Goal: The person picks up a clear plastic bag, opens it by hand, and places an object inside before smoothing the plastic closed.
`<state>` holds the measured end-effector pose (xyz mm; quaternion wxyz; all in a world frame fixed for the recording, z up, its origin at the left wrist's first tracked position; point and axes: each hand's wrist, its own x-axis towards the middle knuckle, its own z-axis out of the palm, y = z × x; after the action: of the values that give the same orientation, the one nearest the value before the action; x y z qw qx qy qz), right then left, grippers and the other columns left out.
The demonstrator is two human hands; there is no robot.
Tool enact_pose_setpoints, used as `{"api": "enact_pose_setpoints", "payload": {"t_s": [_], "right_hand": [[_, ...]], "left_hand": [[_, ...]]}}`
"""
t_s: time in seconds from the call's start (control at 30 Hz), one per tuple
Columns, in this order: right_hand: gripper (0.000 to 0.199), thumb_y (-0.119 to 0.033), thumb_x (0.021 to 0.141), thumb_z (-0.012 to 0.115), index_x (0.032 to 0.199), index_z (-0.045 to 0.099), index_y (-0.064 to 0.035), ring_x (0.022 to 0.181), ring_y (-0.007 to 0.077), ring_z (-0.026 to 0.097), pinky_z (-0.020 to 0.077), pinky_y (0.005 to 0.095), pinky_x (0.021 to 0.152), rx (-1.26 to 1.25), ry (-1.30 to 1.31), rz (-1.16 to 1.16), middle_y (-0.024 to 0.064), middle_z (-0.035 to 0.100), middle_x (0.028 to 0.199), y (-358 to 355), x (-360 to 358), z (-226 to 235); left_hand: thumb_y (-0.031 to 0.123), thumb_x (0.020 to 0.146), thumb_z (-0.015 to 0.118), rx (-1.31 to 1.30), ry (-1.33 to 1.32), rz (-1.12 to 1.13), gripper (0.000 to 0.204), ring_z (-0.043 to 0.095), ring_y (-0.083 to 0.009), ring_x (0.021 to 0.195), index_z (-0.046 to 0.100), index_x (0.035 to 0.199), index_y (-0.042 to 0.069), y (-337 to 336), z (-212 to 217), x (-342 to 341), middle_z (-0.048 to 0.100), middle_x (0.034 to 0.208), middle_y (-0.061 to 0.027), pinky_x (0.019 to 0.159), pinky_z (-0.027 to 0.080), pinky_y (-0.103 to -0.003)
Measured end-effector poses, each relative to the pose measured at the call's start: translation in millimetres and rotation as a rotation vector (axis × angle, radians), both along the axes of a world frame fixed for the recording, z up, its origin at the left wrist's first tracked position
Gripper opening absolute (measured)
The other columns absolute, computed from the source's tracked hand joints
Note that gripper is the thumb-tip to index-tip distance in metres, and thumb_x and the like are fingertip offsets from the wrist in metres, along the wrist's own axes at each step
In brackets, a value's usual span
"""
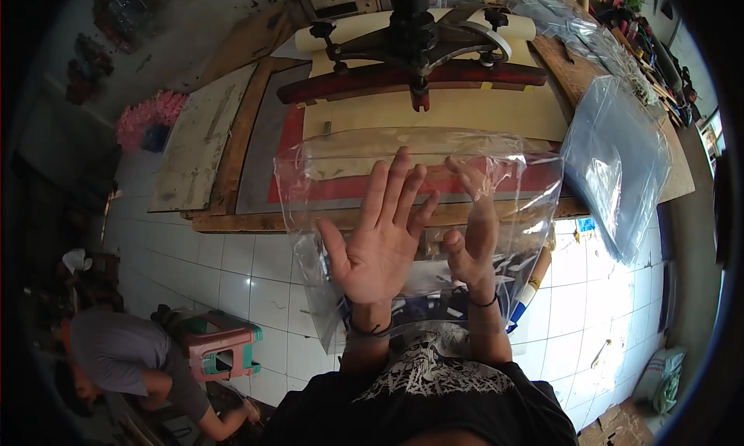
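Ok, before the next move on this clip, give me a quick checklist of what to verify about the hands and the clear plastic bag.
1. Left hand on the clear plastic bag, fingers spread flat: ok.
2. Right hand at the bag, fingers partly curled: ok; actual grip: cannot tell.
3. Bag held up off the wooden workbench: ok.
4. Bag contents: cannot tell.
5. Stack of spare plastic bags lying apart at the right: ok.
6. Person crouched on the floor keeps away from both hands: ok.
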<state>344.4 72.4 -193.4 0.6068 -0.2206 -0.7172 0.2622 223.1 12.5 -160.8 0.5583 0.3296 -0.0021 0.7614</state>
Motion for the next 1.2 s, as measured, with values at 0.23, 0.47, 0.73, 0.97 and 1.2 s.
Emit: {"api": "enact_pose_setpoints", "payload": {"t_s": [0.23,0.47,0.73,0.97,1.2], "right_hand": [[0.067,-0.049,0.094,0.055,0.138,0.043,0.0008,0.127,0.0401,0.048,0.0326,0.0515,0.107,-0.351,0.033,0.079,0.022,0.054,0.134,-23.5,4.4,-2.9],[0.055,-0.041,0.103,0.04,0.139,0.04,0.0005,0.123,0.0372,0.051,0.0381,0.0492,0.105,0.045,0.552,0.14,0.027,0.054,0.128,-8.2,-35.9,-17.3],[0.073,-0.06,0.097,0.039,0.146,0.033,-0.0048,0.125,0.0336,0.049,0.0395,0.05,0.105,-0.137,0.534,0.352,0.0258,0.042,0.142,-4.2,-19.8,16.4],[0.079,-0.062,0.096,0.037,0.152,0.02,-0.0096,0.128,0.0345,0.046,0.0397,0.0508,0.106,-0.226,0.77,0.424,0.0239,0.036,0.147,-0.8,23.6,34.2],[0.066,-0.048,0.102,0.037,0.15,0.024,-0.0052,0.13,0.0333,0.045,0.041,0.0483,0.106,-0.425,0.657,-0.067,0.0225,0.038,0.147,-16.2,44.8,61.3]], "left_hand": [[0.056,0.101,0.023,0.183,0.161,0.076,0.073,0.03,-0.0405,0.139,-0.001,0.155,0.012,5.3,-6.6,-13.2,0.021,0.153,-0.0291,0.117,0.018,-0.054],[0.055,0.1,0.028,-0.006,0.661,0.53,0.073,0.039,-0.04,0.134,0.008,0.154,0.01,4.4,-0.5,-0.3,0.035,0.146,-0.0308,0.114,0.026,-0.052],[0.062,0.099,0.017,0.058,0.899,0.664,0.078,0.029,-0.0428,0.141,0.016,0.153,0.006,-0.5,-0.6,-29.2,0.03,0.149,-0.0322,0.117,0.014,-0.052],[0.057,0.1,0.01,0.117,0.418,0.572,0.072,0.021,-0.0445,0.143,0.007,0.155,0.01,-8.3,1.6,-37.0,0.021,0.153,-0.0319,0.118,0.008,-0.052],[0.052,0.102,0.016,0.014,0.286,0.548,0.068,0.015,-0.0426,0.146,0.004,0.156,0.011,-24.8,4.6,-40.2,0.015,0.156,-0.0281,0.119,0.007,-0.05]]}}
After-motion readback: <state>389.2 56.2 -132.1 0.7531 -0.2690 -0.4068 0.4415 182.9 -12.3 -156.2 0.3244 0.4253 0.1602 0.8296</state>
